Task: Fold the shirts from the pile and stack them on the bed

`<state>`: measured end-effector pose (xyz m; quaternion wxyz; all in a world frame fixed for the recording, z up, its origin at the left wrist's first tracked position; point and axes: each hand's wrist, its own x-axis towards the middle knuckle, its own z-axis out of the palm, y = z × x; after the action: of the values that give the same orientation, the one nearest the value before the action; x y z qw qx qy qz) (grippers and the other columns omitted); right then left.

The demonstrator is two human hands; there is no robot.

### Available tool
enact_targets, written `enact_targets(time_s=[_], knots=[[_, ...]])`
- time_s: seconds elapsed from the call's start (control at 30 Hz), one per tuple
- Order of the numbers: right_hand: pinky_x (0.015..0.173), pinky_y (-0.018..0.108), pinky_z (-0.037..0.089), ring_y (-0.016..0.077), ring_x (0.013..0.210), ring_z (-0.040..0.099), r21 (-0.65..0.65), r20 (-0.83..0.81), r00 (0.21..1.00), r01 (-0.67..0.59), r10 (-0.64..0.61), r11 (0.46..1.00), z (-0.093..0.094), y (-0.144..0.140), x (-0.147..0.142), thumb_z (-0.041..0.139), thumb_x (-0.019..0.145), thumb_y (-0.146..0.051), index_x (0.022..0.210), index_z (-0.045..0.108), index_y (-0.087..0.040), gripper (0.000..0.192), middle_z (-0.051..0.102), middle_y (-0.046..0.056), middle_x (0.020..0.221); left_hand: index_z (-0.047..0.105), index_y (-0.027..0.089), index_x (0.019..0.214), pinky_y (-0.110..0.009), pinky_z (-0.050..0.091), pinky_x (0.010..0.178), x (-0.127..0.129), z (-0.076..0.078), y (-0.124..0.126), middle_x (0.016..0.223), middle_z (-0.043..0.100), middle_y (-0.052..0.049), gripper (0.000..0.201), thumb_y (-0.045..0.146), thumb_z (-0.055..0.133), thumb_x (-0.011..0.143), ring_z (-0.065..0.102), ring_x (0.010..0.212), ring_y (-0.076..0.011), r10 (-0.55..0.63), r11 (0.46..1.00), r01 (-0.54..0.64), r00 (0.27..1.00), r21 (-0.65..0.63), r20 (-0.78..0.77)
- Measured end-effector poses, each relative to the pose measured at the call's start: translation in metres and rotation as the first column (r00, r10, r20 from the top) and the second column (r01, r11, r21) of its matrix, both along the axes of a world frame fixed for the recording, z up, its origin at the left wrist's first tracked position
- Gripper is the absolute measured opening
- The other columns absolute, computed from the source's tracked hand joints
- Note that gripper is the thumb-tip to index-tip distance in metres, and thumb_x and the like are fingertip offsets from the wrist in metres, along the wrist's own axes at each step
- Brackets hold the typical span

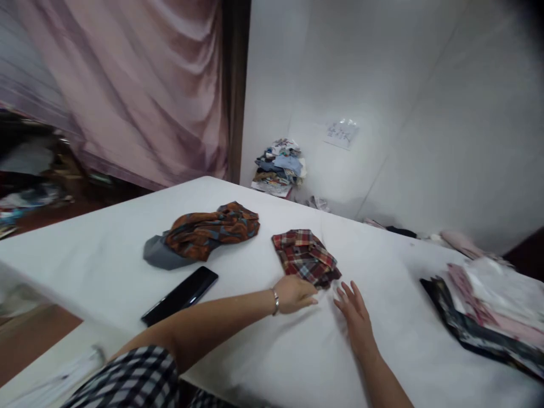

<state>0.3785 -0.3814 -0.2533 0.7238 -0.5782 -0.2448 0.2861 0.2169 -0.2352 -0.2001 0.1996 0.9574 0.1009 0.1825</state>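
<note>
A folded red, white and dark plaid shirt [306, 255] lies on the white table [272, 362] in front of me. My left hand [295, 294], with a silver bracelet at the wrist, is at the shirt's near edge. Its fingers stretch to the right, and I cannot tell whether they touch the cloth. Just right of the shirt's near corner, my right hand [356, 317] is open, fingers spread and holding nothing. A crumpled brown patterned garment with grey lining [212, 229] rests to the left of the shirt.
A black phone [182, 294] lies near the table's left front edge. Folded clothes are stacked [488, 306] at the right. Beyond the far edge stands another clothes pile [280, 164] by the wall. A pink curtain [170, 85] hangs at the back left.
</note>
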Motion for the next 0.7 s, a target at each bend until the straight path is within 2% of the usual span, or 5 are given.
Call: enact_targets(time_s=[0.1, 0.27, 0.4, 0.5, 0.7], knots=[[0.083, 0.041, 0.056, 0.0265, 0.110, 0.062, 0.043, -0.174, 0.985, 0.023, -0.015, 0.999, 0.007, 0.002, 0.008, 0.076, 0.066, -0.046, 0.128, 0.052, -0.029, 0.069, 0.060, 0.008, 0.129, 0.065, 0.027, 0.107, -0.030, 0.046, 0.092, -0.007, -0.011, -0.013, 0.113, 0.069, -0.002, 0.030, 0.041, 0.043, 0.092, 0.062, 0.104, -0.0176, 0.028, 0.995, -0.026, 1.000, -0.101, 0.013], [0.061, 0.030, 0.054, 0.0206, 0.079, 0.069, 0.001, -0.169, 0.983, -0.079, 0.078, 0.997, 0.008, 0.001, 0.012, 0.081, 0.061, -0.044, 0.106, 0.065, -0.021, 0.053, 0.072, 0.008, 0.100, 0.064, 0.023, 0.109, -0.036, 0.043, 0.101, -0.018, 0.003, 0.013, 0.124, 0.064, -0.005, 0.028, 0.027, 0.046, 0.088, 0.058, 0.114, -0.0206, 0.486, 0.862, -0.481, 0.874, -0.157, -0.010], [0.057, 0.028, 0.051, 0.0182, 0.069, 0.066, -0.083, -0.148, 0.982, -0.133, 0.119, 0.988, 0.009, 0.000, 0.010, 0.084, 0.055, -0.045, 0.093, 0.070, -0.018, 0.049, 0.073, 0.007, 0.085, 0.058, 0.017, 0.122, -0.039, 0.040, 0.105, -0.034, -0.013, 0.005, 0.150, 0.039, -0.012, 0.043, 0.023, 0.057, 0.080, 0.051, 0.125, -0.0267, 0.493, 0.852, -0.516, 0.849, -0.094, -0.190], [0.057, 0.028, 0.049, 0.0198, 0.073, 0.066, -0.147, -0.027, 0.991, -0.134, 0.131, 0.980, 0.019, 0.013, 0.013, 0.082, 0.053, -0.047, 0.090, 0.071, -0.018, 0.048, 0.073, 0.007, 0.084, 0.051, 0.017, 0.131, -0.041, 0.036, 0.109, -0.039, -0.031, -0.008, 0.155, 0.027, -0.013, 0.053, 0.025, 0.059, 0.079, 0.042, 0.133, -0.0274, 0.488, 0.858, -0.507, 0.853, -0.077, -0.183], [0.077, 0.033, 0.049, 0.0226, 0.089, 0.065, -0.241, 0.444, 0.885, -0.034, 0.141, 0.970, 0.046, 0.079, 0.040, 0.070, 0.065, -0.045, 0.091, 0.071, -0.021, 0.035, 0.073, 0.004, 0.094, 0.048, 0.015, 0.134, -0.045, 0.030, 0.112, -0.035, -0.042, -0.009, 0.150, 0.038, -0.014, 0.051, 0.033, 0.051, 0.086, 0.037, 0.137, -0.0253, 0.544, 0.822, -0.559, 0.828, -0.112, -0.139]])
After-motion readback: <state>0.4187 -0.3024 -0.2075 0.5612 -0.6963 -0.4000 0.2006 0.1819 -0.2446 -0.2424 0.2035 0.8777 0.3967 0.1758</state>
